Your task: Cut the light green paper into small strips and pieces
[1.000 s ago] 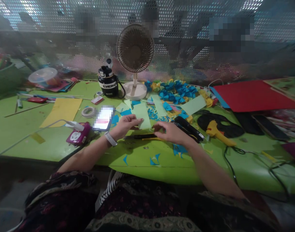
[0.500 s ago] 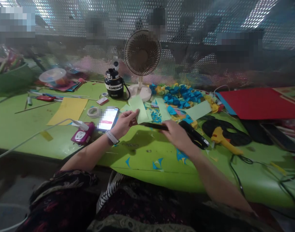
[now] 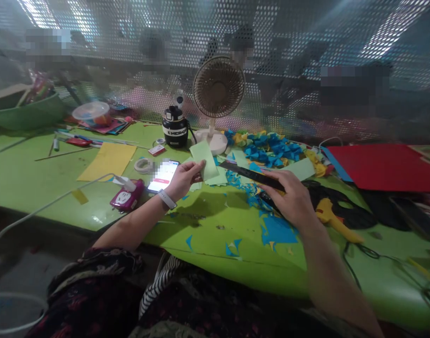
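Note:
My left hand (image 3: 184, 179), with a white watch on the wrist, pinches a pale green paper strip (image 3: 204, 159) and holds it up above the green table (image 3: 42, 188). My right hand (image 3: 291, 199) is closed around a long black tool (image 3: 252, 172), probably a ruler or cutter, held slanting above blue paper scraps (image 3: 276, 228). More pale green strips (image 3: 218, 177) lie flat between my hands. A lit phone (image 3: 163, 175) rests just left of my left hand.
A small fan (image 3: 218, 94) and a black jug (image 3: 174, 127) stand at the back. A pile of blue and yellow folded papers (image 3: 271, 146), red card (image 3: 384, 162), a yellow glue gun (image 3: 333, 217), yellow sheet (image 3: 107, 160), tape roll (image 3: 143, 164) and pink power strip (image 3: 126, 197) surround the work area.
My left hand lifted the green strip off the table. My right hand picked up the long black tool and moved it right. The camera tilted upward.

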Tool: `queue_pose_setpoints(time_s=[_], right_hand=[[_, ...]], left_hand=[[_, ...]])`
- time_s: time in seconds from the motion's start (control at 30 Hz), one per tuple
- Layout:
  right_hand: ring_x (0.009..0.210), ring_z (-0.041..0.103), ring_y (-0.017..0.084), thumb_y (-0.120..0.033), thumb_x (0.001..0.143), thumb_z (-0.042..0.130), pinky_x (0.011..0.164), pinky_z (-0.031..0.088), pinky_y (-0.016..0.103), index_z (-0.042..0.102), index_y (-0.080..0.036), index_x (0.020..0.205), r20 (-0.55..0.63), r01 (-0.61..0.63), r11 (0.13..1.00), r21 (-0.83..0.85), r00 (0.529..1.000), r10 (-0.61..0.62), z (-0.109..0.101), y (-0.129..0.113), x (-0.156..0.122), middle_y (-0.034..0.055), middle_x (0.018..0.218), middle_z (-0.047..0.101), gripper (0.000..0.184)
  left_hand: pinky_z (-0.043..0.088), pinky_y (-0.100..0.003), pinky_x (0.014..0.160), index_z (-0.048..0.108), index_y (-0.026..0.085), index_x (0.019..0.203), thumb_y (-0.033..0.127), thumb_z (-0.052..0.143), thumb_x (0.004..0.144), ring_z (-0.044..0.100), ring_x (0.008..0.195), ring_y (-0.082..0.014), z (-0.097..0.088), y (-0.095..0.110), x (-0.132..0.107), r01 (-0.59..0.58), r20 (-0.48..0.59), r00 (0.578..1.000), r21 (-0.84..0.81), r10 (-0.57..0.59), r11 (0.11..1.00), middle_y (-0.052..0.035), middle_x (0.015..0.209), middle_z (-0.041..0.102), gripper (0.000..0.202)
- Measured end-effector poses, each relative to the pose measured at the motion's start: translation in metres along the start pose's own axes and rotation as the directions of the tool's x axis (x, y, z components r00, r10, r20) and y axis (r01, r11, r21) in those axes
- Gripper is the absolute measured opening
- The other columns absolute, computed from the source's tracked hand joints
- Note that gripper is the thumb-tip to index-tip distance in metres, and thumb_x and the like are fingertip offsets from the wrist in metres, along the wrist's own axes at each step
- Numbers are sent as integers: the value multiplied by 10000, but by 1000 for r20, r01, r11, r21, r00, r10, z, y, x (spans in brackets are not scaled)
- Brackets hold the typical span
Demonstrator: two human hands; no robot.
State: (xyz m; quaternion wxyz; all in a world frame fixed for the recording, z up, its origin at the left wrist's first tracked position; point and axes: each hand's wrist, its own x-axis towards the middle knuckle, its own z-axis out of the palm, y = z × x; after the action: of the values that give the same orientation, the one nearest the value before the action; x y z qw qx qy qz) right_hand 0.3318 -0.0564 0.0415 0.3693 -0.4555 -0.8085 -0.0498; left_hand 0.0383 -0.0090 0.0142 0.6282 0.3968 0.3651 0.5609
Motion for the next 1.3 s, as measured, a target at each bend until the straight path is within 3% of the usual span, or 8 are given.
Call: queue_pose_setpoints(time_s=[0.6, 0.9, 1.3], right_hand=[[1153, 622, 321, -322, 948, 565, 986, 483, 510, 669, -231, 1178, 86, 81, 994, -68, 994, -75, 10, 0, -3, 117, 1141, 710, 269], [1104, 639, 298, -310, 956, 540, 996, 468, 506, 667, -254, 1175, 171, 78, 996, -32, 983, -71, 12, -8, 0, 96, 1122, 718, 259], [1083, 653, 296, -285, 951, 571, 1007, 490, 515, 662, -223, 1171, 96, 179, 984, 9, 979, -179, 12, 1, -2, 103, 1078, 716, 246]], left_hand=[[432, -160, 499, 600, 141, 572, 512, 873, 607, 440, 477, -30, 2, -4, -5, 0, 72, 997, 100, -7, 995, 50, 531, 485, 462], [444, -181, 529, 637, 135, 617, 541, 873, 586, 494, 509, -44, 4, -9, -7, 32, 63, 997, 125, -40, 992, 28, 581, 558, 471], [445, -198, 558, 675, 137, 679, 528, 888, 560, 543, 538, -62, 5, -6, -9, 56, 37, 998, 78, -59, 995, 16, 612, 619, 461]])
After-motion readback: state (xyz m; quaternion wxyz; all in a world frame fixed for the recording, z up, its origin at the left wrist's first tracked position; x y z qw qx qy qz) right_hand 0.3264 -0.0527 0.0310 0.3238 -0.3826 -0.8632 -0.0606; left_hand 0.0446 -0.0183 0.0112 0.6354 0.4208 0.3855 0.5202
